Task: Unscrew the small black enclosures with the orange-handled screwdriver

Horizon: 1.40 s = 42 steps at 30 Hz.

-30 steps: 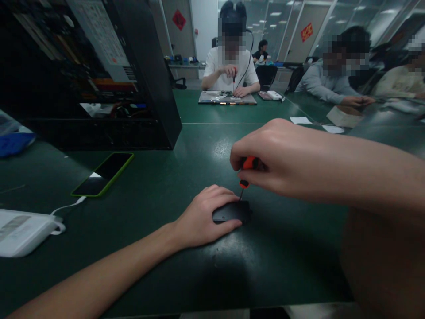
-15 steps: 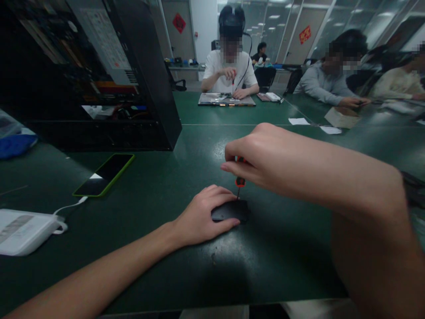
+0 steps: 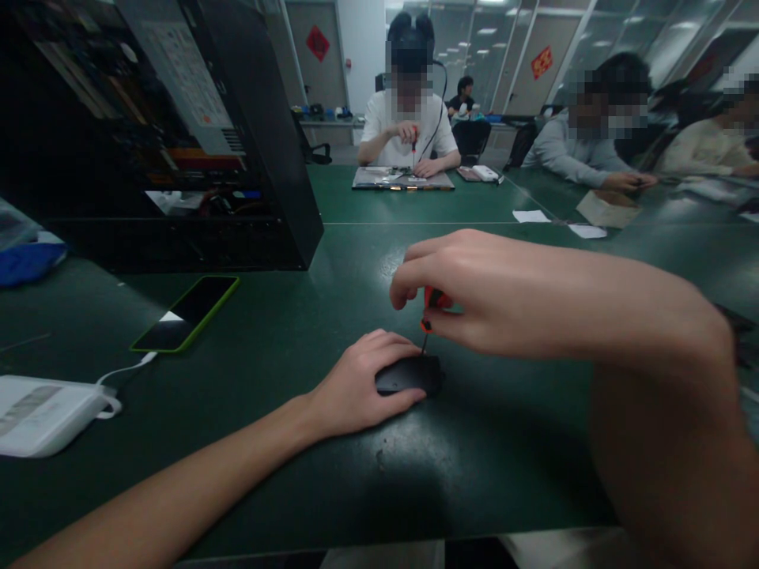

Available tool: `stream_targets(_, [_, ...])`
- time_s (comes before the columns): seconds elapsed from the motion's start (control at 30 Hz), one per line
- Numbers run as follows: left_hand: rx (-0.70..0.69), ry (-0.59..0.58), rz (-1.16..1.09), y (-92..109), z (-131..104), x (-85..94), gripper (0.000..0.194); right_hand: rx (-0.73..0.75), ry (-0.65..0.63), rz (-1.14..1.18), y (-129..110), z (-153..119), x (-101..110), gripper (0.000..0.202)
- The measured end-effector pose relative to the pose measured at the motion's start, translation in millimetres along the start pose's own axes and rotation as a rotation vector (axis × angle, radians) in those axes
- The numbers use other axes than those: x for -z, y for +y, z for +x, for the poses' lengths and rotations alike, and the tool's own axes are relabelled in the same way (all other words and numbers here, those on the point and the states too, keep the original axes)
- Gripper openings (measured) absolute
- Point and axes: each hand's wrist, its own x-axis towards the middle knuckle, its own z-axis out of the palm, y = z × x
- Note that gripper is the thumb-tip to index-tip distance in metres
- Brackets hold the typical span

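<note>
A black computer mouse (image 3: 409, 374) lies on the green table, and my left hand (image 3: 368, 379) grips it with the fingers along its far side and the thumb along its near side. Above it my right hand (image 3: 456, 292) holds a red and black screwdriver (image 3: 428, 300) nearly upright. The screwdriver's shaft points down and its tip meets the far edge of the mouse; the exact contact spot is too small to make out. My right index finger is bent and sits apart from the handle, while the thumb rests against it. Part of the handle is hidden by the hand.
An open black computer case (image 3: 261, 158) stands at the left. Near it lie a green-cased phone (image 3: 190, 312) and a white power bank (image 3: 47, 411) joined by a cable. Across the table (image 3: 266, 490) a person (image 3: 409, 118) works on a flat panel; others sit at the right.
My right fingers have shifted on the screwdriver handle: the index finger has spread away and the thumb has moved down and right. My left hand and the mouse stay in place.
</note>
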Motion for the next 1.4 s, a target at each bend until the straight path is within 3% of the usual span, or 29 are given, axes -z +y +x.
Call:
stream_targets(0.1, [-0.005,-0.038,0.029,-1,0,7.1,0.049,0.074,-0.009,0.037,-1,-2,2,0.015])
stream_targets(0.23, [0.001,-0.093,0.057,-3,2,17.2,0.045,-0.017,-0.002,0.003,-3,-2,3,0.024])
stream_targets(0.4, [0.012,-0.066,0.054,-4,2,15.0,0.041,0.079,0.005,0.032,0,-2,1,0.019])
stream_targets(0.53, [0.041,-0.024,0.056,-3,1,11.8,0.043,0.003,0.011,0.003,1,2,0,0.018])
stream_targets(0.67, [0.0,-0.083,0.054,-6,3,19.7,0.042,-0.014,0.02,-0.05,2,6,-2,0.015])
stream_targets(0.8, [-0.029,-0.103,0.041,-11,3,26.1,0.042,0.06,0.004,-0.031,2,3,-2,0.029])
stream_targets(0.93, [-0.023,-0.079,0.035,-11,3,23.3,0.041,0.014,0.018,-0.027,0,2,-2,0.013])
stream_targets(1.07, [-0.015,-0.065,0.053,-9,3,19.9,0.038,-0.043,0.018,-0.055,2,5,0,0.018])
stream_targets(1.4, [-0.053,-0.015,0.078,-13,0,16.6,0.036,0.099,0.02,0.048,-16,2,9,0.02])
